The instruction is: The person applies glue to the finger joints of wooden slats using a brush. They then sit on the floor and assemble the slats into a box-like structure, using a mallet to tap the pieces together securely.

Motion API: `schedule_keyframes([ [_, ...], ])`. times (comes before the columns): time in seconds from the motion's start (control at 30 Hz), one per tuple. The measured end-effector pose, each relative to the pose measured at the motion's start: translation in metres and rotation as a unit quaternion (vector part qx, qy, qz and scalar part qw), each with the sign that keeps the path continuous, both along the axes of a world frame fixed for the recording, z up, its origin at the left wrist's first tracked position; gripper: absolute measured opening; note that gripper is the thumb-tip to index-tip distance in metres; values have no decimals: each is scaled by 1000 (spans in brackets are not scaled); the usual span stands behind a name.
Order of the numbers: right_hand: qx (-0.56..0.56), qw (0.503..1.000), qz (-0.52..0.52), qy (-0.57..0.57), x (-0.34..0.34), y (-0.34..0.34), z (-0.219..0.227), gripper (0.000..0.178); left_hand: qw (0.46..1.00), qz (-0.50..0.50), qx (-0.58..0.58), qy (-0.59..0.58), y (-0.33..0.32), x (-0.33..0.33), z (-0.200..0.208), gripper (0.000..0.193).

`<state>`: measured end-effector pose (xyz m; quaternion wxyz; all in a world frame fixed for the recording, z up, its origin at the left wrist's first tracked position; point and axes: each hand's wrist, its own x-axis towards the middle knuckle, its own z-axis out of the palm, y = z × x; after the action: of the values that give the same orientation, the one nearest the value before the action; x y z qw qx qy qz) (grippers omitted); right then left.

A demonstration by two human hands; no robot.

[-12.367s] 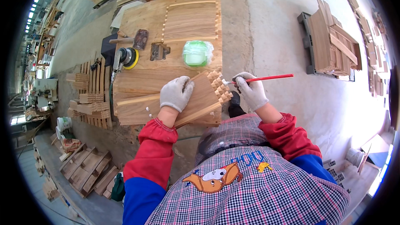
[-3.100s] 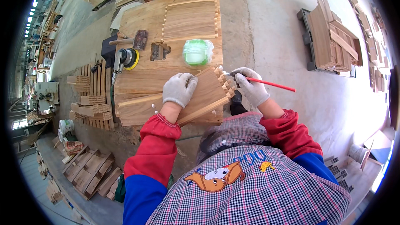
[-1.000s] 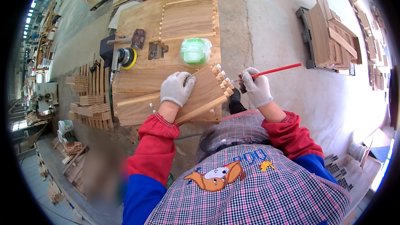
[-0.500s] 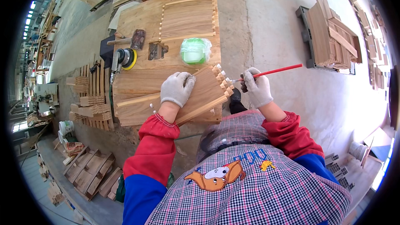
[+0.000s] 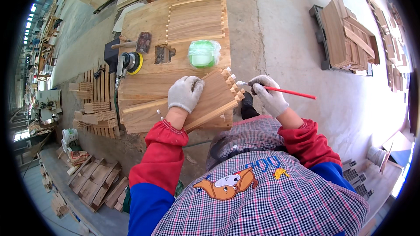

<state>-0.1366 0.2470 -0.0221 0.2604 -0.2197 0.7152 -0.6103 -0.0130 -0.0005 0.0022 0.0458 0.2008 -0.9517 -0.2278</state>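
Note:
My left hand, in a whitish glove, is closed on the upper edge of a wooden panel with finger joints cut along its right end. White glue shows on some of these joint fingers. In my gloved right hand is a thin brush with a red handle, its pale tip pointing left beside the jointed end. Whether the tip touches the wood I cannot tell. Above the panel stands a green tub wrapped in clear plastic.
The workbench also bears another jointed panel, a disc sander, a hammer and a dark block. Stacked boards stand on a pallet at the right, and wood pieces at the left.
My right hand has turned, tipping the brush handle's far end downward and moving the tip slightly left and up. My left hand and the panel stay nearly still.

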Motion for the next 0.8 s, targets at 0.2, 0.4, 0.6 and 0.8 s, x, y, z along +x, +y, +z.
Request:
schedule_keyframes([
  [0.2,16,1000,16,4,4,5,14,15,1000,-1,-2,9,-1,2,-2,24],
  [0.4,101,989,69,88,4,2,40,13,1000,0,0,9,-1,1,-2,24],
  [0.6,123,977,92,148,-3,1,53,14,1000,-2,-12,28,0,1,-3,23],
  [0.8,114,966,172,158,-9,3,59,15,1000,0,-16,25,-1,2,-4,23],
])
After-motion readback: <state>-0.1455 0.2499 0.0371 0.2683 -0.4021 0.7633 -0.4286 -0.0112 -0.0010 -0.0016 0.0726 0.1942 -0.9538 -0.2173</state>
